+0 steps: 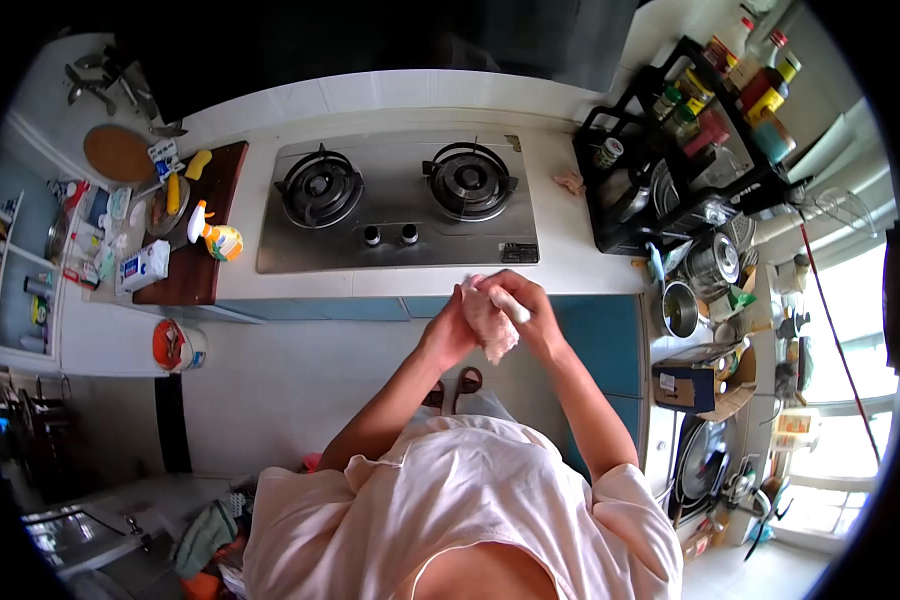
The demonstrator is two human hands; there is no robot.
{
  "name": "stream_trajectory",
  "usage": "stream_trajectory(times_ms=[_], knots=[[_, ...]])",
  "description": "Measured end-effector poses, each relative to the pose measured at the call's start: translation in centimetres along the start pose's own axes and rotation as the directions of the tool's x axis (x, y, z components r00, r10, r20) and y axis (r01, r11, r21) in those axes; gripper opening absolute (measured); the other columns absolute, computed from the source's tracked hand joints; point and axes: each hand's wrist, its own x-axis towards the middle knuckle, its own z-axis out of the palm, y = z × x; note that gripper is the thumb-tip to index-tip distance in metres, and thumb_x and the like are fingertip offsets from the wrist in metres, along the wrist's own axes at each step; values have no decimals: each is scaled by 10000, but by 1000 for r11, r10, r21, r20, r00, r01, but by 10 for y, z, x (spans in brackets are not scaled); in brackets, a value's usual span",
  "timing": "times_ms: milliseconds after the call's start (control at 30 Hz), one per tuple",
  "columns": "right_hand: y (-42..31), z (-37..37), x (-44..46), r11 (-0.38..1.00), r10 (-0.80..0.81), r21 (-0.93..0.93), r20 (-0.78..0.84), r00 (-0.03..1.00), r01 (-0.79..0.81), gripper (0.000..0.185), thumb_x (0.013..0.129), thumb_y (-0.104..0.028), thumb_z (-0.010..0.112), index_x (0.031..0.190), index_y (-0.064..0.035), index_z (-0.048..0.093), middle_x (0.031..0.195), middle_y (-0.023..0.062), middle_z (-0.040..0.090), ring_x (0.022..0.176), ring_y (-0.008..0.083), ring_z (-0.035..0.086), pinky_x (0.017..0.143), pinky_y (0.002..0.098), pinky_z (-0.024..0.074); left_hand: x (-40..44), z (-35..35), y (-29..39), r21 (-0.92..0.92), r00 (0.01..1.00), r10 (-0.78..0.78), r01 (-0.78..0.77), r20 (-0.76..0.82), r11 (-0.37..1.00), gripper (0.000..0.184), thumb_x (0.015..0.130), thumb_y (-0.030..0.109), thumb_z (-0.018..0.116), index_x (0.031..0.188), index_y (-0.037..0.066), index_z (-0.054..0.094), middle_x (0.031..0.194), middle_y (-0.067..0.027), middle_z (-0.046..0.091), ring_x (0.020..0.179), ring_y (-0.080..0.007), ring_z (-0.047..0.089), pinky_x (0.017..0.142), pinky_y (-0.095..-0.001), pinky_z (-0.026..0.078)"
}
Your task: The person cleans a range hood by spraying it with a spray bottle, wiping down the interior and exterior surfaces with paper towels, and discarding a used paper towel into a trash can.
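Note:
Both my hands are in front of my body, just off the counter's front edge, holding a crumpled pinkish-white cloth [489,325]. My left hand [450,330] wraps around its left side. My right hand [530,312] grips its upper part, and a white folded end sticks out past the fingers. The cloth's lower end hangs free between my wrists. Beyond my hands sits the steel two-burner gas stove [395,240], with two black knobs on its front. I see no pot on either burner.
An orange-and-white spray bottle [216,236] lies on a dark wooden board [198,265] at left. A bucket [192,346] stands below. To the right are a black rack [610,236] with bottles, a crumpled pinkish-brown item [570,183], pots [681,308] and a cardboard box [685,388].

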Motion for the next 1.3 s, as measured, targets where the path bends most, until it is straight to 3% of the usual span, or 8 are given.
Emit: stream_trajectory(times_ms=[400, 633, 767, 900, 967, 1167, 1233, 1300], knots=[[34, 19, 51, 403, 47, 914, 30, 998, -46, 745, 927, -637, 279, 1401, -65, 345, 1472, 179, 317, 1339, 312, 347, 1075, 461, 324, 23, 53, -18, -35, 939, 258, -273, -227, 961, 599, 982, 519, 302, 1415, 106, 317, 1433, -68, 386, 1313, -212, 391, 1088, -424, 309], [31, 14, 68, 985, -165, 41, 9, 986, 165, 455, 1004, -340, 372, 1330, -30, 435, 1376, 166, 450, 1296, 295, 415, 1057, 435, 357, 27, 34, -32, 134, 775, 375, -359, -509, 924, 444, 1002, 437, 341, 1253, 97, 480, 1227, -75, 559, 1130, -180, 542, 971, -352, 434], [36, 5, 82, 411, -430, -844, 153, 890, 343, 497, 862, -91, 506, 1347, -17, 432, 1461, 145, 347, 1350, 324, 331, 1089, 491, 286, 14, 79, -6, 192, 754, 526, -492, -395, 849, 410, 991, 412, 417, 1255, 102, 465, 890, 9, 569, 628, -56, 475, 517, -219, 392], [35, 16, 78, 116, -269, -946, 262, 927, 302, 530, 906, -210, 450, 1395, -16, 384, 1538, 115, 199, 1422, 285, 185, 1102, 554, 219, 35, 68, -9, 450, 642, 604, -414, -472, 792, 461, 972, 370, 498, 1367, 152, 403, 645, 93, 436, 401, 11, 292, 334, -166, 210], [38, 11, 75, 182, -262, -935, 252, 932, 304, 515, 914, -215, 452, 1388, -20, 400, 1541, 110, 197, 1428, 279, 169, 1107, 550, 211, 49, 69, -8, 493, 556, 762, -586, -331, 642, 545, 990, 379, 442, 1426, 69, 336, 1179, -38, 577, 1016, -141, 584, 881, -301, 484], [1, 1, 58, 937, -320, -83, 182, 930, 339, 559, 938, -284, 530, 1415, -51, 352, 1498, 175, 275, 1365, 324, 314, 1108, 424, 283, 44, 63, 61, 89, 825, 512, -507, -241, 858, 623, 970, 553, 299, 1332, 66, 441, 1315, -120, 512, 1223, -244, 490, 1018, -405, 417], [-10, -2, 69, 624, -125, 776, 217, 968, -93, 646, 951, -467, 453, 1429, -55, 314, 1487, 175, 294, 1360, 309, 322, 1092, 429, 320, 44, 60, 59, -72, 887, 454, -460, -85, 885, 608, 973, 546, 299, 1327, 71, 433, 1324, -116, 505, 1232, -198, 485, 1027, -371, 419], [0, -2, 84, 380, -119, 887, 329, 937, -263, 758, 923, -582, 373, 1428, -24, 283, 1479, 192, 299, 1365, 308, 312, 1113, 446, 297, 54, 74, 44, -195, 907, 382, -413, -178, 890, 515, 984, 494, 345, 1251, 76, 484, 1245, -102, 554, 1153, -162, 541, 965, -339, 469]])
